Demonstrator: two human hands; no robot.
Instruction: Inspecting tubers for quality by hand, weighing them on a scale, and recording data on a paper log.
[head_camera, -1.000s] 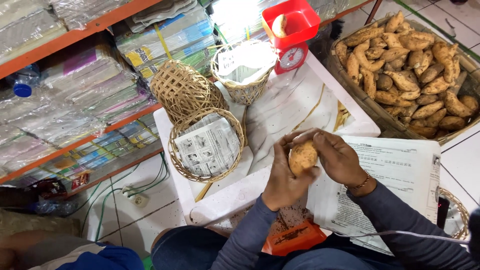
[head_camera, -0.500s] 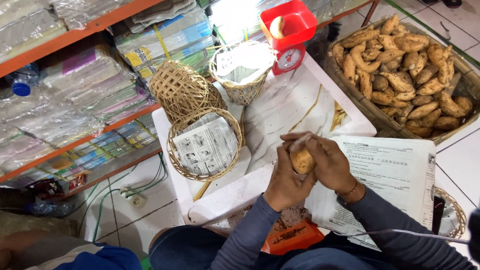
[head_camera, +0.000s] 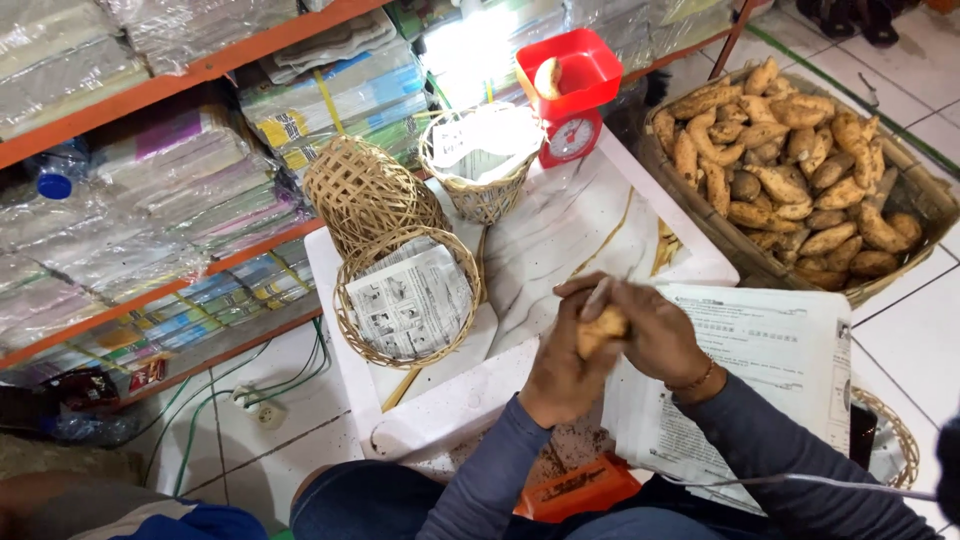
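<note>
My left hand (head_camera: 558, 372) and my right hand (head_camera: 648, 325) are wrapped together around one tan sweet potato (head_camera: 599, 328) above the white box lid (head_camera: 560, 240). A thin pale tool sticks up between my right fingers; its kind is unclear. Brown scrapings lie on an orange tray (head_camera: 570, 482) below my wrists. A woven basket lined with newspaper (head_camera: 408, 296) sits just left of my hands. A large wicker basket (head_camera: 900, 270) holding several sweet potatoes (head_camera: 790, 170) stands at the right.
A red kitchen scale (head_camera: 572, 95) carries one potato at the back. An overturned woven basket (head_camera: 362, 190) and a paper-lined one (head_camera: 482, 155) stand beside it. Newspaper sheets (head_camera: 770, 350) lie under my right arm. Orange shelves (head_camera: 150, 85) hold wrapped paper stacks.
My hands have closed more tightly around the sweet potato and turned it, so less of it shows than before. Nothing else has moved.
</note>
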